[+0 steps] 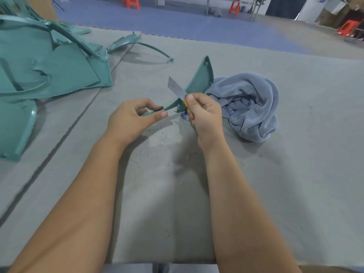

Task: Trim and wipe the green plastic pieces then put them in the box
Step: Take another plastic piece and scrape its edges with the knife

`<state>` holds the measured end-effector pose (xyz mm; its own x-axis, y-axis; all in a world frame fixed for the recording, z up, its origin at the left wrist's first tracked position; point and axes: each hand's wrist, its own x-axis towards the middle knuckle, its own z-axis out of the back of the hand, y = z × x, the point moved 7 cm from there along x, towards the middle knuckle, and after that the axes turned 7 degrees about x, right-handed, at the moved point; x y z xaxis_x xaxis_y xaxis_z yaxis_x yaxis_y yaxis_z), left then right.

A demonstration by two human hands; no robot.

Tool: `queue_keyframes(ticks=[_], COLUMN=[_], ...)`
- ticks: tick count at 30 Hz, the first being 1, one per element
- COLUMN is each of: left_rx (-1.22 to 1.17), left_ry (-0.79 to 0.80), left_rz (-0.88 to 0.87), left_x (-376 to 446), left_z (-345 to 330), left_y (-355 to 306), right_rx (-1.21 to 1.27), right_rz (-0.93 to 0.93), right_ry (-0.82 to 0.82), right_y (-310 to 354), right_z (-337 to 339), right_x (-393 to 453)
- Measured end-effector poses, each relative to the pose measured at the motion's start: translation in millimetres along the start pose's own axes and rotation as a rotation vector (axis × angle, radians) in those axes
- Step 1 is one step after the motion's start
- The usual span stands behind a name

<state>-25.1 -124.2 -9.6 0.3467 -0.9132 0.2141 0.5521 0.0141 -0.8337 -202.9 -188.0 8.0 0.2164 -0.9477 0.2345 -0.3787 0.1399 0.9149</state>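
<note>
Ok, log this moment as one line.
step: trimming | left hand: holds green piece | right hand: grips blade on its edge | towel: idle beside

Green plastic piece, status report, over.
Left hand pinches green plastic piece. Right hand grips blade against its edge, trimming. Blue towel waits beside. Untrimmed pile left. Nothing in the way.

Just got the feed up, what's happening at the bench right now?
A person is trimming a green plastic piece. The left hand pinches its narrow end, while the right hand holds a blade against its edge. A blue towel lies crumpled just beyond, unused. More green pieces are piled at the left. No box is in view.
</note>
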Motion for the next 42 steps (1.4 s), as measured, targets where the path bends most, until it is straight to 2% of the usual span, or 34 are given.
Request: queue_keyframes(ticks=[2,9,12,16,23,30,34,37,39,42], left_rx=[0.03,0.099,0.3,0.215,0.28,0.361,0.467,0.508,0.551,0.616], left_ry=[0.009,0.012,0.004,-0.007,0.056,-0.107,-0.215,-0.232,-0.228,-0.303], left_rz=[0.003,-0.028,-0.073,-0.075,-0.093,-0.096,-0.115,-0.104,-0.038,0.084], left_x=[-1.0,-3.3,-5.1,-2.9,-5.7,-6.0,-4.5,-0.3,2.4,3.4], left_z=[-0.3,3.0,5.4,6.5,-4.9,8.4,16.8,20.5,20.5,28.8], left_y=[2.2,1.3,-2.5,-7.3,-16.1,-21.6,-21.6,-14.4,-6.2,4.3], right_rx=[0.102,0.172,0.303,0.41,0.321,0.159,0.32,0.384,0.251,0.041], right_rz=[0.003,-0.012,-0.055,-0.043,-0.013,-0.025,-0.046,-0.108,-0.141,-0.148], right_ry=[-0.087,-0.226,-0.247,-0.213,-0.22,-0.165,-0.154,-0.124,-0.091,-0.112], right_y=[2.3,1.4,0.6,1.0,1.3,-1.5,1.1,0.3,-1.6,-4.1], right_z=[13.7,33.7,38.0,37.0,34.0,19.4,18.3,20.2,19.5,19.4], right_x=[2.7,3.3,4.1,2.8,4.7,3.1,-1.5,-1.4,-1.2,0.8])
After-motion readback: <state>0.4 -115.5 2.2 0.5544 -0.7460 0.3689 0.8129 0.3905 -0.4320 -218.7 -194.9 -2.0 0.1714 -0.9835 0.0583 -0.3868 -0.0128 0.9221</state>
